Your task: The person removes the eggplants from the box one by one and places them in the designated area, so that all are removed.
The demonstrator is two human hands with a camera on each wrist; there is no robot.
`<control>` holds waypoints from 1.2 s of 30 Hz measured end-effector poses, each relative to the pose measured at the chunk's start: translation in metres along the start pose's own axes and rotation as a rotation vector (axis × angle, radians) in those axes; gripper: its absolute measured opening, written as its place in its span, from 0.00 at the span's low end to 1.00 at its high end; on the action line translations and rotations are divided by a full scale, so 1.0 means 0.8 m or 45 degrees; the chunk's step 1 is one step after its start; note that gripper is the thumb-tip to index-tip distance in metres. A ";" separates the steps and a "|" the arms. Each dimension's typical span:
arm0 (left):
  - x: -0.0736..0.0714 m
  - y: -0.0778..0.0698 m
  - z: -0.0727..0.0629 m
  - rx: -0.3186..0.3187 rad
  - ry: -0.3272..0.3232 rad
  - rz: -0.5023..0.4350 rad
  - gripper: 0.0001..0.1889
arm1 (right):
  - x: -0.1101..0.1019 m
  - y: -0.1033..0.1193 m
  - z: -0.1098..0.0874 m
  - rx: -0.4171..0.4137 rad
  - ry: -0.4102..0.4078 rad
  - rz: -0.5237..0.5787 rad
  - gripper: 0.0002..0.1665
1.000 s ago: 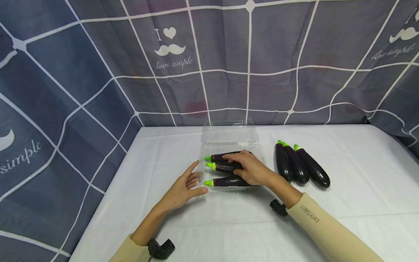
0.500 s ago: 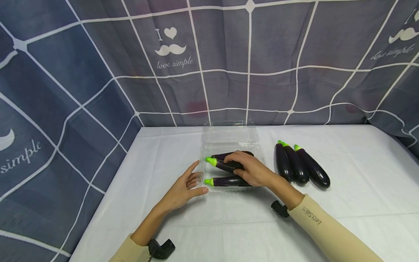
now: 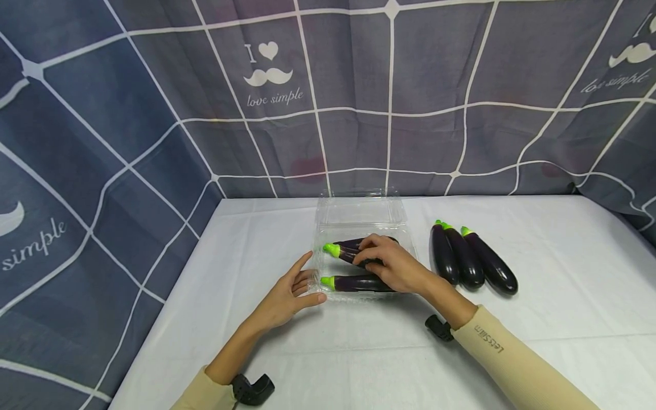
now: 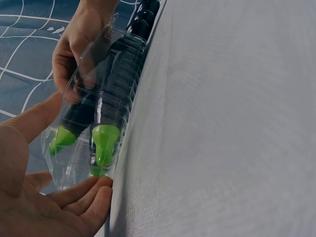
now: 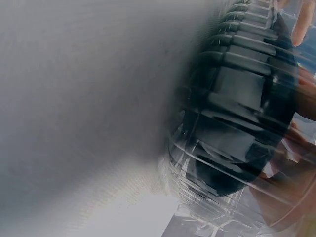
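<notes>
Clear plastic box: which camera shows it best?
The head view: it shows the clear plastic box from above with its lid open, only partly hidden by the right hand. The left wrist view shows it from one end; the right wrist view, just ribbed wall, close up.

Readable text, head view:

- Far grey cloth (image 3: 353,142), left part: white print, "I" (image 3: 250,53) + heart sign (image 3: 269,50), moustache symbol (image 3: 268,76) under it, then "love simple" (image 3: 275,97) in script. Cleanest of the lot.
- Same cloth, far right: repeat print, "I" (image 3: 639,28), heart cut by frame edge, moustache, "love simple" (image 3: 615,81); a fold distorts "love".
- Left blue-grey cloth (image 3: 123,228): "simple" (image 3: 34,245), slanted, part of a moustache above; rest out of frame.
- Beige right sleeve (image 3: 517,364): dark "LetsSlim" (image 3: 489,339), upside down, last letters soft.

Left wrist view: white mark (image 4: 57,30) on cloth, too small to read.
</notes>
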State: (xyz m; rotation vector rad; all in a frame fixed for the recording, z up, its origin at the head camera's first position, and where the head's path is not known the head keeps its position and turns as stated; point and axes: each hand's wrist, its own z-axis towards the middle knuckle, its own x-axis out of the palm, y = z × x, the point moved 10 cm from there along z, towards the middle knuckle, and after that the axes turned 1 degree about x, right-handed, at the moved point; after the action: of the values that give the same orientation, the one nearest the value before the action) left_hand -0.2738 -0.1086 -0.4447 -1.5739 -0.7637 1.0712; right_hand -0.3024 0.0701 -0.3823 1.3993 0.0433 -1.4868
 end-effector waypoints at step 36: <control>0.000 0.000 0.001 0.006 0.001 0.000 0.51 | -0.013 -0.015 -0.004 0.112 -0.104 0.108 0.24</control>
State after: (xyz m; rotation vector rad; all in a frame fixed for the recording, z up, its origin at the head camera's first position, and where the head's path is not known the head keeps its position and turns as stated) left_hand -0.2743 -0.1086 -0.4445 -1.5702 -0.7602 1.0720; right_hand -0.3101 0.0841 -0.3826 1.3913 -0.1323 -1.4888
